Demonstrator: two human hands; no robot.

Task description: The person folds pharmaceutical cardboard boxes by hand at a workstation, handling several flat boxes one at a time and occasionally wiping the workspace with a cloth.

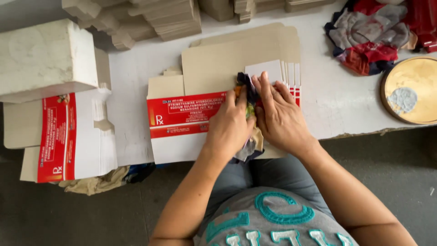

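Note:
My left hand (230,127) and my right hand (278,116) press together on a bunched multicoloured rag (248,111). The rag lies on an unfolded red-and-white carton blank (180,123), which tops a stack of flat cardboard blanks (236,54) on the white table (136,77). Part of the rag hangs below my hands over the table's front edge. Each hand grips the cloth, fingers pointing away from me.
A second stack of red-and-white carton blanks (68,136) lies at the left under a white block (45,59). A pile of coloured rags (373,36) sits at the back right, beside a round yellow dish (412,91) with grey paste. Folded cardboard pieces (136,20) line the back.

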